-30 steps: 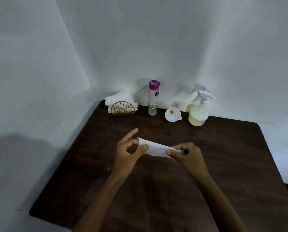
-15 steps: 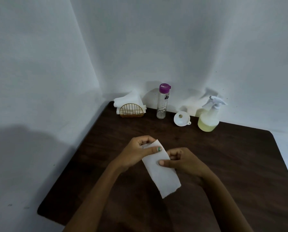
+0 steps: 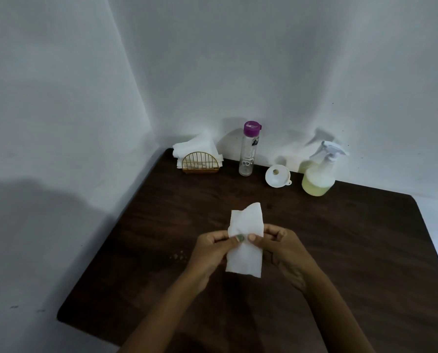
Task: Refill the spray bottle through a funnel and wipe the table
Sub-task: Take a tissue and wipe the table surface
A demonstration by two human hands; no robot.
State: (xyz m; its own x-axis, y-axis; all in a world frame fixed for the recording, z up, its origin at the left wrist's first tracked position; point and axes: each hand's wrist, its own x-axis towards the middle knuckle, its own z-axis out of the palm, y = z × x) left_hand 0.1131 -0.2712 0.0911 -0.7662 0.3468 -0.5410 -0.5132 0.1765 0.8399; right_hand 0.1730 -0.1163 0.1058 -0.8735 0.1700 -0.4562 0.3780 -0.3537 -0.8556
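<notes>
Both hands hold a white paper napkin [image 3: 245, 225] above the middle of the dark wooden table [image 3: 352, 250]. My left hand [image 3: 210, 250] pinches its left edge and my right hand [image 3: 284, 248] pinches its right edge, thumbs meeting at the front. The napkin stands upright between them, folded lengthwise. At the back right stands the spray bottle [image 3: 318, 174] with a white trigger head and pale yellow liquid in its lower part. A white funnel [image 3: 276, 176] lies on its side left of it. Further left a clear bottle [image 3: 248, 151] with a purple cap stands upright.
A gold wire napkin holder [image 3: 200, 163] with a stack of white napkins sits in the back left corner. White walls close in the table at the back and left. A few small crumbs [image 3: 178, 256] lie on the wood left of my hands.
The napkin went from stretched sideways between my hands, to hanging down, to standing upright with both thumbs pinching it together. My hands came closer to each other.
</notes>
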